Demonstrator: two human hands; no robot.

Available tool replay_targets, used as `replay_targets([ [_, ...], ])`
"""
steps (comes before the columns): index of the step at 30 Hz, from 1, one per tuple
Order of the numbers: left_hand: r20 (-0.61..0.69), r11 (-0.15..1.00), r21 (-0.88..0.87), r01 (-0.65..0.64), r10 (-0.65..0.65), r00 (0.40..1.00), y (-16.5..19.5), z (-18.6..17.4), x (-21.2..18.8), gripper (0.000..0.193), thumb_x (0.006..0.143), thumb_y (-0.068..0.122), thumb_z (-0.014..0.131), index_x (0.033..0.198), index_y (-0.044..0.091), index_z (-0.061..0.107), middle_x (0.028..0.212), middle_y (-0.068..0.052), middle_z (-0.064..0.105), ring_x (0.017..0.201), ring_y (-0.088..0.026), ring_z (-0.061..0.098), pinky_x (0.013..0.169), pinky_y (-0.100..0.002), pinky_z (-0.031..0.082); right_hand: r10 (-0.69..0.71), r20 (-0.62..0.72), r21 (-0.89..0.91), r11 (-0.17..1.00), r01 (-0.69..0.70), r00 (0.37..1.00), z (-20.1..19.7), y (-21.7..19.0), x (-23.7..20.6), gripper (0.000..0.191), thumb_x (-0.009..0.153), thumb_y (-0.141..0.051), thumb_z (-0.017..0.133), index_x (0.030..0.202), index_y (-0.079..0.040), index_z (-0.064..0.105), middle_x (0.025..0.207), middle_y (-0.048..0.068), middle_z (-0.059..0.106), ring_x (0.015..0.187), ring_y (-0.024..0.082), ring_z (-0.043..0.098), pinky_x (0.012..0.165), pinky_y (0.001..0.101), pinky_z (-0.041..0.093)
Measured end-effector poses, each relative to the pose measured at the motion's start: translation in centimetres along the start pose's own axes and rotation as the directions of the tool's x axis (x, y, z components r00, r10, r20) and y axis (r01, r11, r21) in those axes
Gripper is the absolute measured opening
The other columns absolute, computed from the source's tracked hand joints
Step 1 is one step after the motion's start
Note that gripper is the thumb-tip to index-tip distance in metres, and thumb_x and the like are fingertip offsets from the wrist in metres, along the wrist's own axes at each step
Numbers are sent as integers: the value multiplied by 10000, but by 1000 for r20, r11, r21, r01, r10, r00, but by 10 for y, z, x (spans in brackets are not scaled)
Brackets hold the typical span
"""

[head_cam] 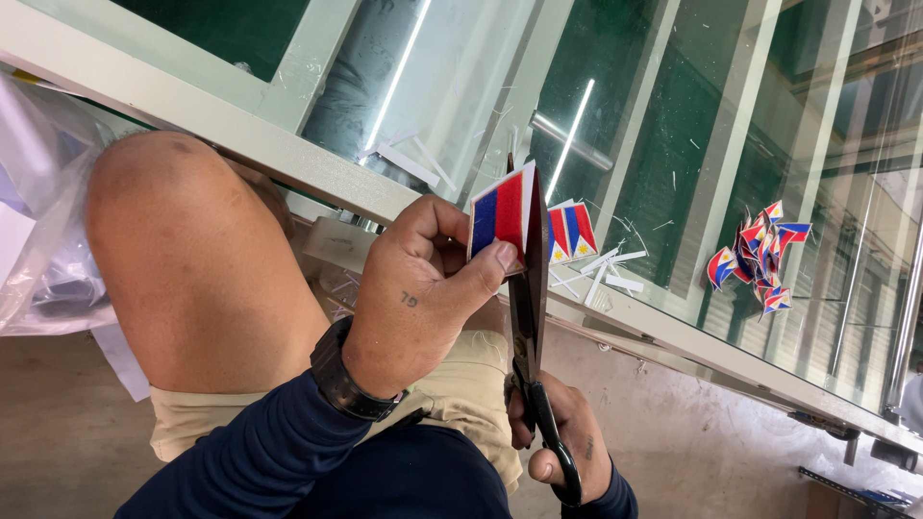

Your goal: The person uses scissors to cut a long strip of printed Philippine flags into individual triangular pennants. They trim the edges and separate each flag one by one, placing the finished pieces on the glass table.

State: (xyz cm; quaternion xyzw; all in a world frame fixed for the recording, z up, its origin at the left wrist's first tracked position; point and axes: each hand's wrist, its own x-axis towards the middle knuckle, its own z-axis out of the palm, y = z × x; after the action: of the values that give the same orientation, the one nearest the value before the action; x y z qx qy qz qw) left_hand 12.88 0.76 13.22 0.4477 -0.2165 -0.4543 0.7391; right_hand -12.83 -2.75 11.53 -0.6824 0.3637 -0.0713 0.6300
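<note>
Working over a glass-topped table [673, 125] with a pale metal frame, knee [183, 250] raised at left, we are trimming small flag pieces with scissors.

Largest first: the scissors [529, 317] are running near-to-far down the middle of the view, dark blades closed or nearly closed along the right edge of the flag piece; we cannot tell the exact blade gap. Our right hand [562, 447] is wrapped through the black handle loops at the near edge, fingers curled shut on them.

Our left hand [423, 298] is pinching the flag piece [500, 223], thumb pressed on the near corner and fingers behind, closed firmly on it. The piece is sitting upright just left of the blades, touching them.

We are judging it as thin printed sheet: very light, flexible, easy to crease, likely a bit slick. We are holding it close to the cut line so it is not flopping.

Farther right, a trimmed flag [572, 233] is lying on the glass beside white offcut strips [606, 274]. Well apart at far right, a pile of cut flags [760, 255] is resting on the glass.
</note>
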Motion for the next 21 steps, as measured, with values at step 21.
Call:
replay_targets([
  [21,45,994,-32,-106,108,993,-1,-6,4,161,956,107,729,1002,28,597,881,-10,660,784,-28,606,709,-207,562,8,-18,2,1000,-8,1000,-7,13,-1,815,615,-762,826,849,-16,596,544,-18,514,483,87,505,453,244,387],
])
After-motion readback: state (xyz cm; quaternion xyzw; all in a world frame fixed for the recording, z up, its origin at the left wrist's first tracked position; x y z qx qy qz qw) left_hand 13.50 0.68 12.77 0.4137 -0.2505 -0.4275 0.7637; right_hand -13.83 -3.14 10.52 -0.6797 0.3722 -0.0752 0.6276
